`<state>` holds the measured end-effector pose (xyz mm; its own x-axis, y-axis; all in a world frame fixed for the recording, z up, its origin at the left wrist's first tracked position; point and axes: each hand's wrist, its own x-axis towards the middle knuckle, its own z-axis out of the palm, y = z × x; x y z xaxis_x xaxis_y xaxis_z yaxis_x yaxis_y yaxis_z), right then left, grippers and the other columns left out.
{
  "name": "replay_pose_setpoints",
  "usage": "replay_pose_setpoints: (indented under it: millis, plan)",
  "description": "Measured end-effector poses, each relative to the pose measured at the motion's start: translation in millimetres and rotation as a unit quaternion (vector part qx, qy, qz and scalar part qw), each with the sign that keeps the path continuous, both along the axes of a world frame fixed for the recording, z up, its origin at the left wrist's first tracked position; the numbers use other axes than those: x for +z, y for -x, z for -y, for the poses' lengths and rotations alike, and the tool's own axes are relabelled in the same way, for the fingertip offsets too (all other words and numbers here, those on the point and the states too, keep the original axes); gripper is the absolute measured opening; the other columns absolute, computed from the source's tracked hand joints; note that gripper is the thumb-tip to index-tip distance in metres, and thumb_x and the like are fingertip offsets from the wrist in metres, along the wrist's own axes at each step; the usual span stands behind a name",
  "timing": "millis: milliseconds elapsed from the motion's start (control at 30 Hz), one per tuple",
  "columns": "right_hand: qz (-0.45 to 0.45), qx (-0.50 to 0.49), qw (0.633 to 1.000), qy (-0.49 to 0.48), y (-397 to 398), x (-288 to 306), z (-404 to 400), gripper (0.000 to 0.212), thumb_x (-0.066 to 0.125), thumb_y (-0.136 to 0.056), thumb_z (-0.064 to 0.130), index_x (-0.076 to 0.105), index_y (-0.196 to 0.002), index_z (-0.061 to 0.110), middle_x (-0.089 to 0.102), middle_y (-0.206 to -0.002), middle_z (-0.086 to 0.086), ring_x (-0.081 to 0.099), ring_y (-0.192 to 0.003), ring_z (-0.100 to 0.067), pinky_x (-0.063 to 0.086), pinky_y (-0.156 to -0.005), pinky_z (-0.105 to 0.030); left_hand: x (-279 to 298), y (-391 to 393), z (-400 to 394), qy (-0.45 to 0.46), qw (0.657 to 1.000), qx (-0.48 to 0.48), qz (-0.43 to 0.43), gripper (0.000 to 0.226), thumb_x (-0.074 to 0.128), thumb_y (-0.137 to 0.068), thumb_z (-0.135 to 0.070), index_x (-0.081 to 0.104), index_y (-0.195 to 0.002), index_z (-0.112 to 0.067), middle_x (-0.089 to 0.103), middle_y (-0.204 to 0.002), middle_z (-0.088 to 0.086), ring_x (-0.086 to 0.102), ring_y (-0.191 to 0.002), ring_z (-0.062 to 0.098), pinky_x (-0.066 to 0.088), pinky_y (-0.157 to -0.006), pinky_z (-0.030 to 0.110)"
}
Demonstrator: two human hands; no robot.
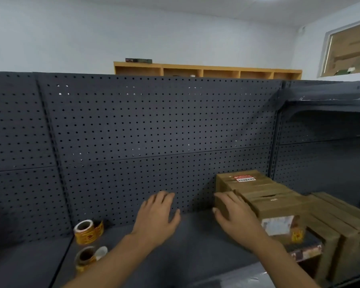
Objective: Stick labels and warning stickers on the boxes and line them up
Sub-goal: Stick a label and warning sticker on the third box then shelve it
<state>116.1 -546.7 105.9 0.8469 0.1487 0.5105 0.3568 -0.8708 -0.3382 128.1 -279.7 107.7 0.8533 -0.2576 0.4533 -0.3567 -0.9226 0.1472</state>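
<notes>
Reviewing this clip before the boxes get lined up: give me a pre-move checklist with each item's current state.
1. Right hand on the near cardboard box: ok, fingers against its left side.
2. Left hand free: ok, open, holding nothing.
3. Red-and-white sticker on the rear box: ok.
4. Label on the near box's front: ok, print unreadable.
5. Sticker rolls out of the way: ok, at far left of the shelf.
6. Boxes aligned: cannot tell.
</notes>
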Motion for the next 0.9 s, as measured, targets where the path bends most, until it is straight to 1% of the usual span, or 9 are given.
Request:
replay_pose_setpoints:
  millis: [133,267,433,600,700,800,900]
  plan:
    - [-0.017,0.016,1.0,0.011,0,2,-52,0.049,0.051,-0.102,0.045,0.047,-0.148,0.027,0.05,-0.138,0.014,0.048,-0.126,-0.012,0.044,-0.105,-0.034,0,15,-54,0.001,0.999,0.037,-0.002,0.057,0.037,-0.103,-0.055,0.037,-0.154,-0.028,0.039,-0.154,-0.011,0.039,-0.141,0.015,0.035,-0.117,0.036]
    - [-0.03,0.035,0.999,0.006,1,-2,-101,0.049,0.05,-0.103,0.047,0.047,-0.148,0.028,0.05,-0.138,0.015,0.048,-0.125,-0.011,0.045,-0.104,-0.034,0,31,-110,-0.001,0.997,0.074,-0.002,0.056,0.039,-0.103,-0.055,0.041,-0.151,-0.027,0.044,-0.15,-0.009,0.043,-0.138,0.017,0.039,-0.113,0.037]
    - [-0.05,0.073,0.996,-0.011,0,-8,-163,0.05,0.049,-0.104,0.046,0.045,-0.15,0.027,0.048,-0.14,0.016,0.046,-0.126,-0.01,0.046,-0.103,-0.033,3,58,-178,-0.038,0.992,0.12,0.003,0.055,0.04,-0.103,-0.052,0.044,-0.15,-0.024,0.046,-0.149,-0.005,0.046,-0.136,0.02,0.039,-0.112,0.038]
    - [-0.059,0.12,0.99,-0.046,4,-15,-230,0.047,0.051,-0.104,0.044,0.048,-0.148,0.028,0.049,-0.137,0.018,0.047,-0.125,-0.007,0.048,-0.097,-0.027,0,84,-247,-0.072,0.986,0.151,0.009,0.061,0.027,-0.096,-0.057,0.053,-0.141,-0.024,0.055,-0.138,-0.004,0.056,-0.125,0.021,0.047,-0.103,0.038]
    - [-0.075,0.155,0.983,-0.061,10,-17,-271,0.047,0.051,-0.104,0.043,0.047,-0.149,0.029,0.047,-0.14,0.018,0.045,-0.128,-0.006,0.045,-0.1,-0.026,1,100,-289,-0.069,0.981,0.181,0.021,0.06,0.028,-0.096,-0.058,0.053,-0.141,-0.026,0.055,-0.137,-0.007,0.056,-0.125,0.019,0.048,-0.103,0.038]
    - [-0.084,0.182,0.977,-0.068,15,-15,-313,0.046,0.051,-0.105,0.042,0.046,-0.149,0.029,0.047,-0.142,0.017,0.046,-0.127,-0.007,0.047,-0.1,-0.029,4,119,-332,-0.057,0.977,0.206,0.022,0.057,0.032,-0.099,-0.056,0.052,-0.142,-0.025,0.053,-0.139,-0.008,0.055,-0.125,0.019,0.05,-0.101,0.037]
    - [-0.079,0.199,0.974,-0.069,21,-10,-356,0.044,0.049,-0.106,0.042,0.046,-0.148,0.029,0.048,-0.134,0.018,0.049,-0.121,-0.006,0.049,-0.095,-0.029,8,140,-372,-0.049,0.971,0.23,0.035,0.053,0.037,-0.1,-0.053,0.053,-0.142,-0.025,0.053,-0.14,-0.009,0.056,-0.123,0.018,0.051,-0.098,0.035]
